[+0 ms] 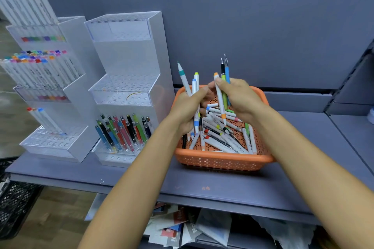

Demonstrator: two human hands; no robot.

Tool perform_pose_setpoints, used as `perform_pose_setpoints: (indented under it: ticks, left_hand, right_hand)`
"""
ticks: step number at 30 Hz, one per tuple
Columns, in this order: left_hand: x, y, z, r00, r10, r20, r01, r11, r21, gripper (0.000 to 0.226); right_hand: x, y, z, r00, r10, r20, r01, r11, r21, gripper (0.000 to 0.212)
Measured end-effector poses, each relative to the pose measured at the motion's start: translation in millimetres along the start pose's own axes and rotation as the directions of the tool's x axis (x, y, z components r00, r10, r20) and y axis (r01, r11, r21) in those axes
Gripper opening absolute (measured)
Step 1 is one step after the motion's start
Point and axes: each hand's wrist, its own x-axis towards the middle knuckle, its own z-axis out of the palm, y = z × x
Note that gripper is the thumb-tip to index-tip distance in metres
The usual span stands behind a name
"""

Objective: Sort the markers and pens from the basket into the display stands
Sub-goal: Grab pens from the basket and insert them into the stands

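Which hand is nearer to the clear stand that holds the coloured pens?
The left. The left hand, gripping white markers, is over the basket, at its left edge, just right of the pen stand. The right hand, holding pens, is over the basket's middle, farther right.

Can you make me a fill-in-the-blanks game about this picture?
The basket is coloured ____. The pens stand in the right display stand's ____ tier. The left hand and right hand both hold markers above the ____. Answers: orange, bottom, basket.
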Motion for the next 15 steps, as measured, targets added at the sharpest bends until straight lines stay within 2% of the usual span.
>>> perform_pose_setpoints:
  ticks: [2,5,10,15]
  left_hand:
    - [-10,4,9,1.000,-0.001,0.027,0.001,1.000,-0.010,0.017]
    - [-25,4,21,0.997,0.052,0.060,-0.054,0.998,0.036,0.020]
    - [-50,3,19,0.982,0.179,0.058,-0.183,0.980,0.076,0.026]
    - [-78,-3,11,0.972,0.231,0.039,-0.230,0.973,-0.027,0.017]
  right_hand:
    - [-10,-8,5,0.996,-0.037,-0.085,0.038,0.999,0.016,0.029]
    - [-27,-18,15,0.992,-0.044,-0.116,0.051,0.997,0.052,0.031]
    - [-49,-24,20,0.997,-0.056,-0.062,0.051,0.996,-0.073,0.050]
    - [-76,-27,37,0.992,-0.121,-0.046,0.116,0.988,-0.099,0.056]
